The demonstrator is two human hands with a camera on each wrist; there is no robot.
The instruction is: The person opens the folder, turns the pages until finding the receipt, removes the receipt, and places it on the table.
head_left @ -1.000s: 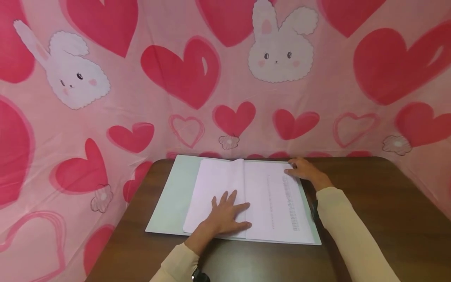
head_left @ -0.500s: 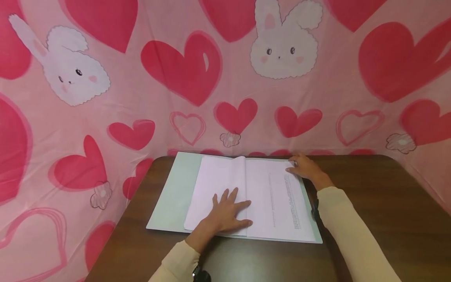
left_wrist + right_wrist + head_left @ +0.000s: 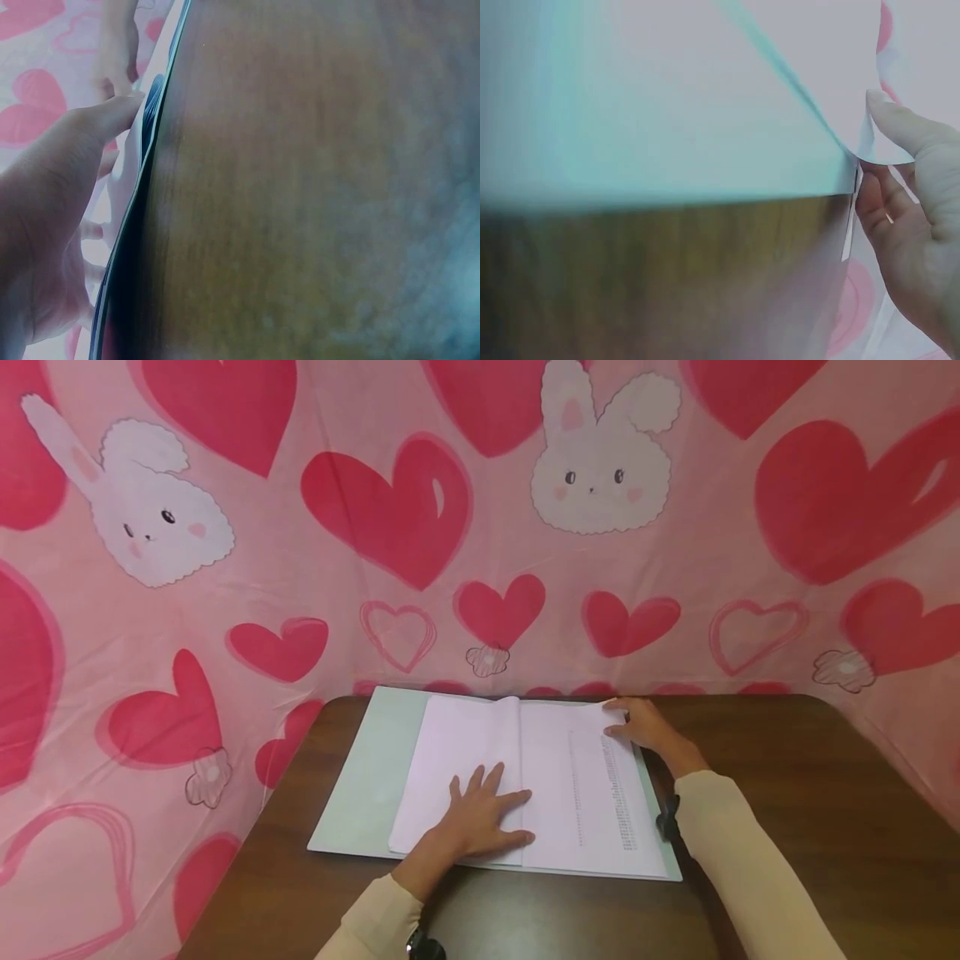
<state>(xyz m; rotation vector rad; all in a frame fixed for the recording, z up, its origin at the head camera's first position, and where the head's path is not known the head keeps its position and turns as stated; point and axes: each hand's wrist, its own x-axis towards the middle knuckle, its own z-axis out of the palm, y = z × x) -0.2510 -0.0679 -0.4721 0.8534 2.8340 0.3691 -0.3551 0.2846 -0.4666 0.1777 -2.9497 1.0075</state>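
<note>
An open folder with pale green covers (image 3: 358,785) lies on the dark wood table, filled with white pages. My left hand (image 3: 483,820) rests with spread fingers on the pages, across the middle fold. At the far right corner my right hand (image 3: 648,727) pinches the corner of the printed right-hand page (image 3: 551,810). In the right wrist view that page corner (image 3: 889,146) bends up between thumb and fingers, apart from the green cover (image 3: 727,161) below. The left wrist view shows my left thumb (image 3: 112,116) over the folder's near edge.
The brown table (image 3: 795,827) extends to the right of the folder and in front of it. Right behind the table hangs a pink cloth (image 3: 510,552) with hearts and rabbits. A dark wrist device (image 3: 667,818) sits at the right sleeve.
My right hand has shifted slightly left with the page corner, and its wrist has turned a little. The left hand stays in place on the pages.
</note>
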